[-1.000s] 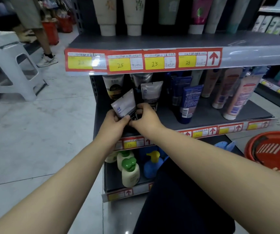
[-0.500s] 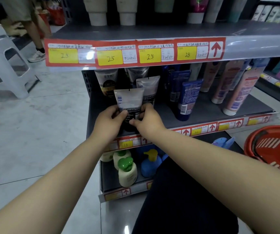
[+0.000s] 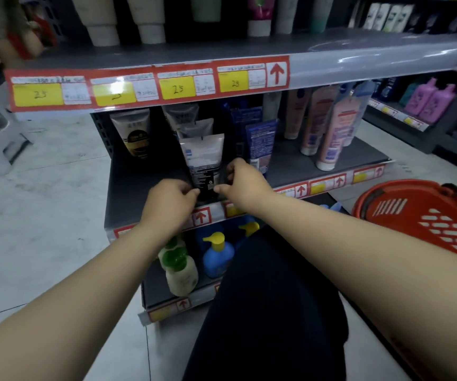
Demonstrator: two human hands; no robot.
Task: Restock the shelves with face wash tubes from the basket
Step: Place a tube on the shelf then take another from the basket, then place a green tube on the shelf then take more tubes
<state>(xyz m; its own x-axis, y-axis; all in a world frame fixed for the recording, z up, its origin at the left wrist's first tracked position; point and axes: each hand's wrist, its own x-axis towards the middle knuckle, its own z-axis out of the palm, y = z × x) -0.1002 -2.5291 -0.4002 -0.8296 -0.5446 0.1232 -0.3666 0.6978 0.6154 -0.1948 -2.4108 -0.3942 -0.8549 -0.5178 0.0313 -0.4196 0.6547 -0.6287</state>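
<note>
- The face wash tube stands upright on the middle shelf, near its front edge, with the crimped grey end up and the black end down.
- The left hand pinches the tube's lower left edge between the thumb and curled fingers.
- The right hand pinches the lower right edge in the same way, with the thumb tip on the black part and the other fingers curled in close together.
- Both hands touch the tube low down, and its bottom end is partly hidden between them.
- Two similar grey tubes stand in a row right behind it.
- A cream and black tube stands to the left, apart from the row.
- Blue tubes stand just beside the row on the right, and pink tubes stand farther right.
- The upper shelf carries a red strip of yellow price labels.
- On the bottom shelf are a blue pump bottle and a cream pump bottle with a green top.
- The red basket sits low on the right, well apart from both hands.
</note>
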